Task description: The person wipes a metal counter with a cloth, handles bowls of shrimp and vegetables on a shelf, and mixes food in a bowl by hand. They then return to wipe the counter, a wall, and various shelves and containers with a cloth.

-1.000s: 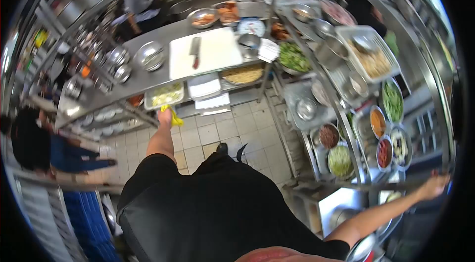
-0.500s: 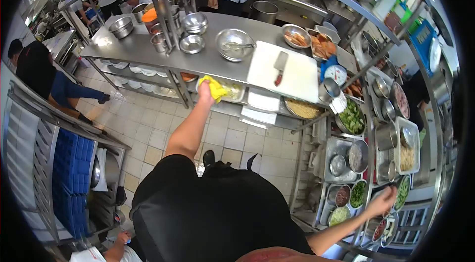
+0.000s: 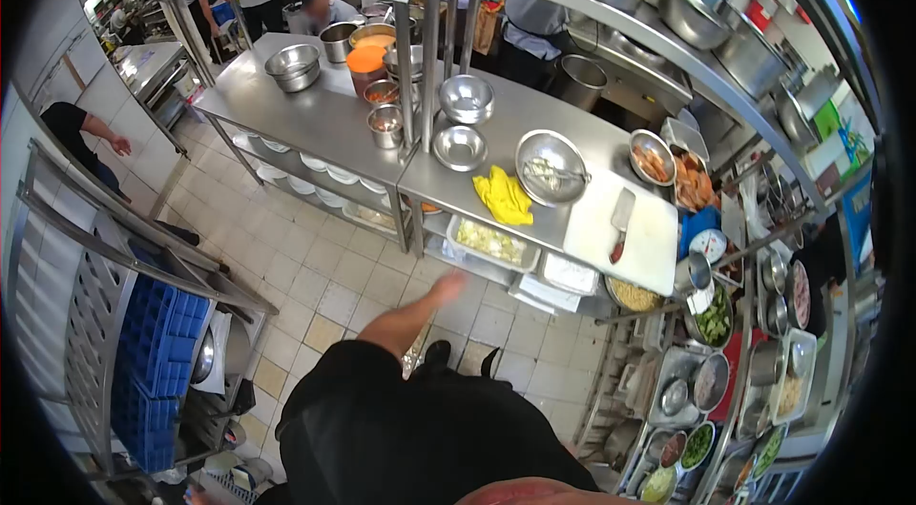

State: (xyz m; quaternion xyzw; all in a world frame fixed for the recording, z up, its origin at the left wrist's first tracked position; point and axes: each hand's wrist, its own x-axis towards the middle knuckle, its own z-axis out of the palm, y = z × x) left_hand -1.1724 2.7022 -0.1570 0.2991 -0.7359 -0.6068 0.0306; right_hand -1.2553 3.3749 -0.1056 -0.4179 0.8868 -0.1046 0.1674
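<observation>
My left hand (image 3: 447, 289) hangs over the tiled floor in front of the steel counter (image 3: 334, 114), blurred by motion, with no cloth in it. A crumpled yellow cloth (image 3: 503, 197) lies at the counter's front edge, beyond that hand. Beside the cloth stands a large steel bowl (image 3: 552, 167) with some pale food and a utensil inside. To its right, a cleaver (image 3: 622, 214) rests on a white cutting board (image 3: 658, 233). Below the counter edge, nearest my left hand, sits a tray of chopped pale food (image 3: 491, 243). My right hand is out of view.
Steel posts (image 3: 431, 47) and an overhead shelf rise from the counter. Food containers (image 3: 711, 381) line the station at right. Blue crates (image 3: 143, 371) stand in a rack at left. A person (image 3: 81, 143) is at far left; others are behind the counter.
The yellow cloth has left my left hand and now lies on the counter. My left hand has drawn back toward me. My right hand has gone out of view, and the view has turned left.
</observation>
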